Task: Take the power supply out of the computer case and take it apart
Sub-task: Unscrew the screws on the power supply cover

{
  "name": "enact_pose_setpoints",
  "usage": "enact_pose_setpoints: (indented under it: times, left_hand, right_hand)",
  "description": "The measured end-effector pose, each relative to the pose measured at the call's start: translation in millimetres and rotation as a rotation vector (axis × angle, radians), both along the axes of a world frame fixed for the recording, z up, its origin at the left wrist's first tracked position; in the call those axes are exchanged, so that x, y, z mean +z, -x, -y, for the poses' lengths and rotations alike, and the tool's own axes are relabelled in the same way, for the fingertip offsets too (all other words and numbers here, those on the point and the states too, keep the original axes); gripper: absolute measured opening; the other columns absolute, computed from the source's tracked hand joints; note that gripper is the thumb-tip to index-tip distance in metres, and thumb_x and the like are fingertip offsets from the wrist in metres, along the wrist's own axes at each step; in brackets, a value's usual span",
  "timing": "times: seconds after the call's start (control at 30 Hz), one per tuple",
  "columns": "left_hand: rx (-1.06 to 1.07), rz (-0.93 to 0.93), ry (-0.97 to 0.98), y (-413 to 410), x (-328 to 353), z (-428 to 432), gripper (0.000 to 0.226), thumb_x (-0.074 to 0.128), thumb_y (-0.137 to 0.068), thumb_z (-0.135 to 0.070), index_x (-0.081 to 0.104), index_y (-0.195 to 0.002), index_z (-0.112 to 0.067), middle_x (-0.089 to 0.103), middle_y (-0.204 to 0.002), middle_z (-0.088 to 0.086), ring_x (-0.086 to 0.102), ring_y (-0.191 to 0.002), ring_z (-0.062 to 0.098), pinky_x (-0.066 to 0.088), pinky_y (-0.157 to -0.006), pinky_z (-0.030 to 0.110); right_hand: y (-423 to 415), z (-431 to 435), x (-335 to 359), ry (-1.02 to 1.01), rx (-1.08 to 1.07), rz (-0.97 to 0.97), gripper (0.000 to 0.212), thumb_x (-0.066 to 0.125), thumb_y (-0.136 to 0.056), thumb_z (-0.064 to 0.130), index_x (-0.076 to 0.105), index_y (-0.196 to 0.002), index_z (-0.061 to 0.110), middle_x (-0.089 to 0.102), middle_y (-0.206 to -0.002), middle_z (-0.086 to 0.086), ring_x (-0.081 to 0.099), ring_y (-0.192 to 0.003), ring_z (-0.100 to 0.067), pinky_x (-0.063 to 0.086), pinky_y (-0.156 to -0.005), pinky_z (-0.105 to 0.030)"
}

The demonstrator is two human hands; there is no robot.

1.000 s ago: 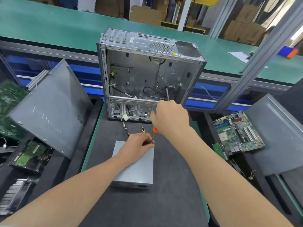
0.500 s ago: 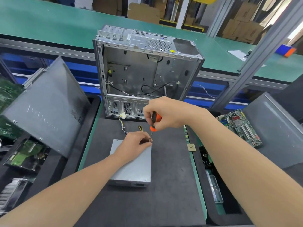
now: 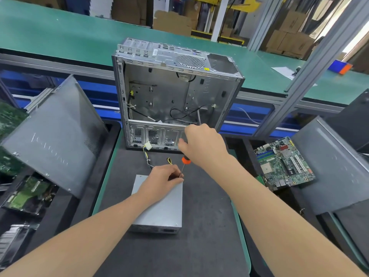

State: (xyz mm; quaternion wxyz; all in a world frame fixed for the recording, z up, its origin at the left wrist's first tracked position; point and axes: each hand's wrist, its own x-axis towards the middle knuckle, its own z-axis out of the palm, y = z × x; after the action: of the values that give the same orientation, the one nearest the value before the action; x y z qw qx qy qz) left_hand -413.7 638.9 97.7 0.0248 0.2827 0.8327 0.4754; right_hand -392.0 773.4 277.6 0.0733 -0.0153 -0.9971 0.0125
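The person works bare-armed: the left forearm (image 3: pixel 95 222) and the right forearm (image 3: pixel 265 196) are uncovered along all the length that shows, smooth and lean, narrowing toward the wrists. The left hand (image 3: pixel 161 176) and the right hand (image 3: pixel 201 144) are bare too, slim-fingered, with knuckles showing plainly. Nails are too small to judge from here.

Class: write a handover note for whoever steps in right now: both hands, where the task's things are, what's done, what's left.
Left hand: grips far end of the grey metal power supply box, lying on the dark mat.
Right hand: holds the orange-and-black screwdriver, tip at the box's far edge.
Done: supply is out of the open silver computer case.
Left: unscrew and open it.
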Motion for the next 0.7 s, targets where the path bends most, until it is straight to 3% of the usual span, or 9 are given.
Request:
enact_pose_setpoints:
  times: [0.27, 0.47, 0.7]
  left_hand:
    - [-0.001, -0.007, 0.006, -0.5, 1.0, 0.5, 0.009, 0.081, -0.087, -0.014, 0.073, -0.085, -0.015, 0.072, -0.084, -0.010, 0.066, -0.081, 0.008, 0.052, -0.077, 0.023]
    - [0.006, -0.005, 0.017, -0.8, 1.7, -0.2, 0.007, 0.081, -0.087, -0.015, 0.074, -0.087, -0.014, 0.074, -0.087, -0.010, 0.067, -0.083, 0.007, 0.053, -0.079, 0.024]
    - [0.008, 0.015, 0.019, -1.4, 2.9, 0.2, 0.007, 0.081, -0.087, -0.014, 0.074, -0.086, -0.015, 0.072, -0.085, -0.014, 0.066, -0.082, 0.009, 0.053, -0.079, 0.026]
  right_hand:
    - [-0.9, -0.9, 4.9, 0.012, 0.035, 0.008, 0.025, 0.055, -0.096, 0.028, 0.047, -0.081, 0.010, 0.039, -0.067, -0.002, 0.048, -0.067, -0.034, 0.036, -0.060, -0.034]
    - [0.3, 2.6, 4.6, 0.014, 0.038, 0.025, 0.036, 0.054, -0.093, 0.025, 0.031, -0.067, 0.016, 0.040, -0.064, -0.002, 0.049, -0.066, -0.034, 0.038, -0.059, -0.033]
    - [2.1, 3.8, 5.1, 0.001, 0.050, 0.021, 0.037, 0.053, -0.093, 0.023, 0.029, -0.066, 0.016, 0.039, -0.064, -0.002, 0.046, -0.063, -0.032, 0.034, -0.057, -0.033]
